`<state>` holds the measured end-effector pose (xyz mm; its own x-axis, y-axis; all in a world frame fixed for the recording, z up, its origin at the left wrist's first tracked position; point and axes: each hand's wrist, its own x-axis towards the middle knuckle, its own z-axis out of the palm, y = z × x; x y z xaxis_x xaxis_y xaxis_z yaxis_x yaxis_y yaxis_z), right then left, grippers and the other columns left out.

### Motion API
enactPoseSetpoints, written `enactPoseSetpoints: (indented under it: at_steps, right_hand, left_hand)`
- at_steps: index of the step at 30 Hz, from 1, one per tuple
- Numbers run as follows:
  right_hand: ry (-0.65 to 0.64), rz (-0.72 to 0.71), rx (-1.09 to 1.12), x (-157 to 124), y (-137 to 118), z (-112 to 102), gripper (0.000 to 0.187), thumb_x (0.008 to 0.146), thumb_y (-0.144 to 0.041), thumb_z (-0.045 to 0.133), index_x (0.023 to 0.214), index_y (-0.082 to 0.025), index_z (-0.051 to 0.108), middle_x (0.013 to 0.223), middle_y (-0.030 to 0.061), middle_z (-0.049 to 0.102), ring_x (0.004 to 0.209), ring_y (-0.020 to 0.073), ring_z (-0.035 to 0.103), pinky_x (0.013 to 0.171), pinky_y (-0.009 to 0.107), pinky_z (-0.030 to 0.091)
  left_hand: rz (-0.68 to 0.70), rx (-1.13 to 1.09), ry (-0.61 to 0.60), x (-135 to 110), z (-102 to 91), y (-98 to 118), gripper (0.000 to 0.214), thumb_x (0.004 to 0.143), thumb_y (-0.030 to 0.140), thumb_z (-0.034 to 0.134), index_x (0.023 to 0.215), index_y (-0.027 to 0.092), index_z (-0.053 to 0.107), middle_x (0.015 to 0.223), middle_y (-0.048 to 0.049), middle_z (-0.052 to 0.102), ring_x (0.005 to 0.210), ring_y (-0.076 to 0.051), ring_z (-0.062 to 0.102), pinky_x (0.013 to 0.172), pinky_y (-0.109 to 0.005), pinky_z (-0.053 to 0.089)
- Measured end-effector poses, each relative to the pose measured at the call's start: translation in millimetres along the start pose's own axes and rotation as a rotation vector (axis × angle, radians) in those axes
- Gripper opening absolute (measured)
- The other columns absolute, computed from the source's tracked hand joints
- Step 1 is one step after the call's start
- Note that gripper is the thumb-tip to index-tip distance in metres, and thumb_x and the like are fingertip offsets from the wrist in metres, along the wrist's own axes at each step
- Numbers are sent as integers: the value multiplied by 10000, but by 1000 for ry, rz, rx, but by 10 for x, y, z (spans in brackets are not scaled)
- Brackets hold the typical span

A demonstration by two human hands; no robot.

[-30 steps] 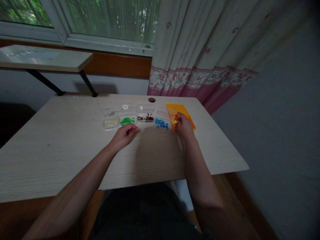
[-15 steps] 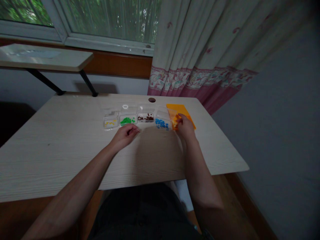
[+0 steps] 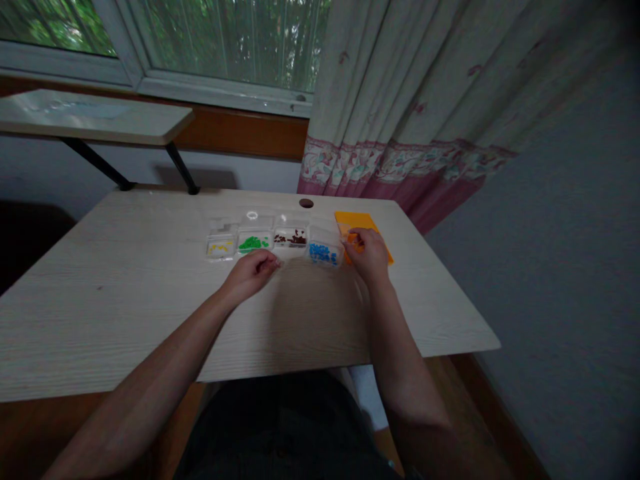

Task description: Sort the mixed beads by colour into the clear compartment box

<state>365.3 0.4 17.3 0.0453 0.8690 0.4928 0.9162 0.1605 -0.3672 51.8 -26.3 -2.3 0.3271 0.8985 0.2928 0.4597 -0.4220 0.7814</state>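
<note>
My left hand [image 3: 254,269] rests on the table in front of the green pieces, its fingertips pinched together; whatever is between them is too small to name. My right hand [image 3: 369,253] is at the right end of the row, above an orange sheet [image 3: 377,230]. Its thumb and forefinger are curled together near a clear box, mostly hidden, with orange pieces [image 3: 355,241]. To the left stand small clear boxes with raised lids, holding blue pieces [image 3: 323,253], dark brown pieces [image 3: 295,238], green pieces [image 3: 253,243] and yellow pieces [image 3: 220,247].
The pale wooden table [image 3: 165,300] has a round cable hole [image 3: 307,203] near its back edge. A raised shelf [image 3: 100,120] on black legs stands at the back left. A curtain [image 3: 380,133] hangs behind, and a wall [image 3: 550,253] is on the right.
My right hand's fingertips have shifted left, from over the orange pieces to the box's left side, and drawn together. My left hand stays in almost the same place. The view has shifted slightly.
</note>
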Motion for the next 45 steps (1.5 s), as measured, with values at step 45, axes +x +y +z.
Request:
enactPoseSetpoints:
  at_steps: [45]
  right_hand:
    - [-249,-260,-388,307,-150,110,445,966,-199,401,1389,-109,508,1368,163,593,1242,265,534,1023,386,366]
  left_hand:
    - [156,866,127,-42,-958,-687,392,893,155,426,1250,93,578,1258,-188,628,1224,-288,556,1059,-429,450]
